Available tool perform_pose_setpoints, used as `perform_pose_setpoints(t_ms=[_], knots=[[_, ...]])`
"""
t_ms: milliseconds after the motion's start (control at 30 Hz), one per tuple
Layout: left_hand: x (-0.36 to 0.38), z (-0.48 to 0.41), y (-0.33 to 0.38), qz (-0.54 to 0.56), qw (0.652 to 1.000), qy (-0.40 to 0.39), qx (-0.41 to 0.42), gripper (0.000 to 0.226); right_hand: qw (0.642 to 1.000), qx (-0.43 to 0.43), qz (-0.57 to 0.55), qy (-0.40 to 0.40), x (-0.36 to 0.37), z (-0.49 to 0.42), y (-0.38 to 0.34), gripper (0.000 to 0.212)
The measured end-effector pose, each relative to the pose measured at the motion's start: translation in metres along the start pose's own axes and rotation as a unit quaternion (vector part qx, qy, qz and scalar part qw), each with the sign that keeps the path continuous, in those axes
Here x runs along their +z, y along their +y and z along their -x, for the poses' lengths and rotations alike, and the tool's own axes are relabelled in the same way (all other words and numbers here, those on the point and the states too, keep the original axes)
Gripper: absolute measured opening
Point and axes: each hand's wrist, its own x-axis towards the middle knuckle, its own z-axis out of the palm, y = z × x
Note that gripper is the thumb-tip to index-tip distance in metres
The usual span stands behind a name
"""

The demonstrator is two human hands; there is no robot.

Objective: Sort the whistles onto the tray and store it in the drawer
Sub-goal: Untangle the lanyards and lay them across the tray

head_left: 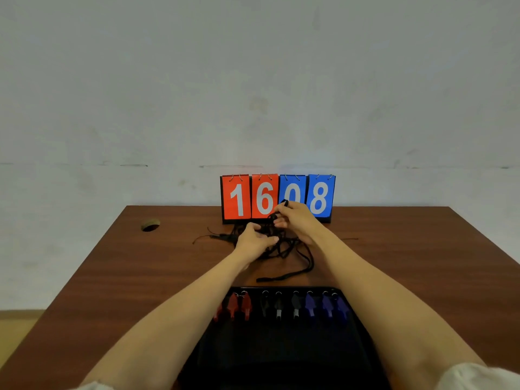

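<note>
A black tray [281,356] lies at the near edge of the brown table. Along its far side stands a row of whistles: red whistles [239,305] at the left, black whistles [278,305] in the middle, blue whistles [326,305] at the right. Beyond the tray a tangle of black lanyards [284,249] lies on the table. My left hand [254,239] rests in the tangle, fingers closed on cords. My right hand [294,218] is just above it, pinching a black cord loop lifted from the pile.
A flip scoreboard [277,198] reading 16 in red and 08 in blue stands at the table's far edge, right behind my hands. A round cable hole [150,224] is in the table at the far left. A white wall rises behind.
</note>
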Motion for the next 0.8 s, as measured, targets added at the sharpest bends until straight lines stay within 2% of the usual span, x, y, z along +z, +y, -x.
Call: perform_pose_setpoints(t_ms=[167,233,300,367,467,567,667,800], knots=[[-0.007,0.004,0.007,0.043,0.995,0.046,0.082,0.033,0.999,-0.011,0.038,-0.011,-0.010,0.004,-0.007,0.022],[-0.016,0.006,0.011,0.018,0.992,0.071,0.102,0.023,0.994,-0.028,0.103,-0.021,-0.019,0.006,-0.008,0.031],[-0.028,0.007,0.015,-0.023,0.987,0.097,0.125,0.013,0.980,-0.045,0.192,-0.021,-0.029,0.008,-0.008,0.032],[-0.040,0.007,0.019,-0.048,0.985,0.092,0.141,0.010,0.970,-0.063,0.237,-0.002,-0.036,0.007,-0.006,0.024],[-0.053,0.005,0.024,-0.051,0.983,0.100,0.143,0.016,0.977,-0.069,0.195,0.061,-0.040,0.003,-0.006,0.018],[-0.062,0.004,0.030,0.025,0.983,0.143,0.113,0.019,0.982,-0.029,0.125,0.137,-0.047,0.000,-0.003,0.020],[-0.067,0.006,0.039,0.142,0.980,0.118,0.079,0.022,0.968,0.004,0.167,0.186,-0.056,0.001,0.006,0.020],[-0.063,0.010,0.057,0.218,0.967,0.104,0.077,0.017,0.949,-0.010,0.213,0.233,-0.056,0.002,0.017,0.026]])
